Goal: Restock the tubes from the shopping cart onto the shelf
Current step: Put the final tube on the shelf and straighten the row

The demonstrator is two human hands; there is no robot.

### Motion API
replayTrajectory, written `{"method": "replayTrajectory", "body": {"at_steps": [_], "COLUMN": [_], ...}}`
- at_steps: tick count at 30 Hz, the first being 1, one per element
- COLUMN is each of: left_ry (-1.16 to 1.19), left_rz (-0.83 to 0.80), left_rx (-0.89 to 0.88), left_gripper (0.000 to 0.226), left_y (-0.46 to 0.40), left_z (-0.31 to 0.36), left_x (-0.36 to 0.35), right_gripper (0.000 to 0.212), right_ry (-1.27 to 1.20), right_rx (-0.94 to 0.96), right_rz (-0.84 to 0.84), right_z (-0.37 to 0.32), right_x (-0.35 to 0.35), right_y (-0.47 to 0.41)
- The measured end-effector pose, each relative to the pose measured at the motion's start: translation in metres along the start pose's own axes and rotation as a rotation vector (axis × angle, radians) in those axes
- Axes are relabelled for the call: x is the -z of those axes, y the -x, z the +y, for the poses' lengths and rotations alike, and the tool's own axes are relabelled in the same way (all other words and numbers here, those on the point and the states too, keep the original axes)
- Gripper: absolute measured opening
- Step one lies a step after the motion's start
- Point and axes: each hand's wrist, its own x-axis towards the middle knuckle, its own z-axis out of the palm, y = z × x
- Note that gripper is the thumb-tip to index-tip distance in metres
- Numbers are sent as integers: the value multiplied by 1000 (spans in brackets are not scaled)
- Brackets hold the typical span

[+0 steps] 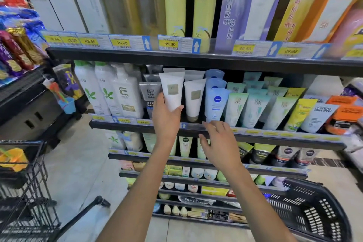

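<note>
a white tube point(172, 90) is being gripped at frame centre by the left hand point(165, 119), its cap hidden behind the fingers, at the shelf point(121, 124); the right hand point(220, 143) is being held with fingers apart, empty.

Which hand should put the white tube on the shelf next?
The left hand. It already holds the white tube upright, right at the empty spot on the shelf beside the other white tube. The right hand is open, holds nothing and sits lower, by the shelf edge.
</note>
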Motion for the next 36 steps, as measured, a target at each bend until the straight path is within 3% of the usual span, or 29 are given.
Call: {"method": "replayTrajectory", "body": {"at_steps": [17,36], "left_ry": [-239,-341], "left_rz": [-59,-116], "left_rx": [85,-38], "left_gripper": [51,47], "left_y": [5,3], "left_z": [-17,-20], "left_x": [-5,6], "right_gripper": [43,44], "right_ry": [-59,-114], "right_rx": [-16,-53], "right_rz": [1,-68], "right_z": [3,2], "right_x": [-5,-1], "right_y": [3,4]}}
